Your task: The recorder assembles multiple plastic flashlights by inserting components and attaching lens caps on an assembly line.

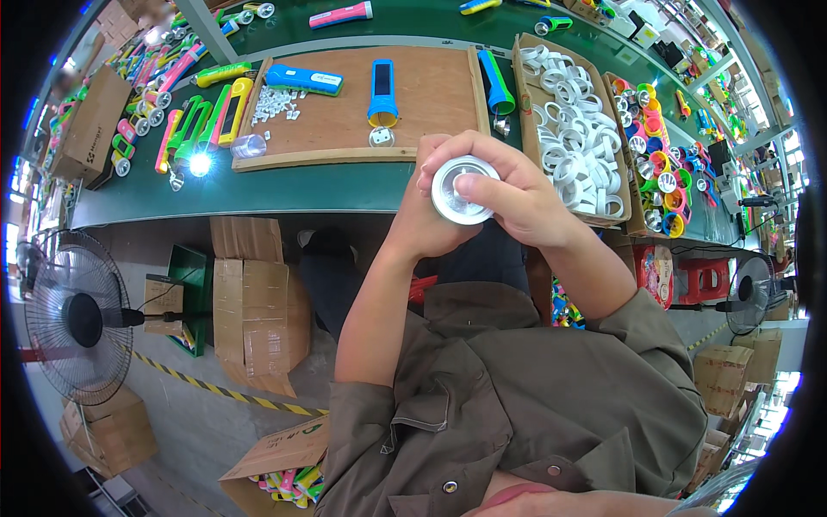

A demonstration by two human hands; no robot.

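Observation:
In front of my chest, both hands are closed around a flashlight head (450,205) with a white rim and a shiny round face turned up. My left hand (422,231) wraps it from below and the left; any body beneath is hidden. My right hand (525,202) curls over its far side, the thumb pressed on the round face. Just beyond, on a wood-framed board (431,95), lies a blue flashlight body (382,79) with its wide end towards me. A small reflector (381,137) sits at that end. Another blue flashlight (303,79) and small white pieces (274,103) lie farther left.
Right of the board stand a carton of white rings (573,121) and a carton of coloured flashlight parts (668,198). At left lie several flashlights, one lit (200,164), and a clear plastic cylinder (249,146). Fans (82,319) flank me; cartons (258,302) stand below the green bench (345,191).

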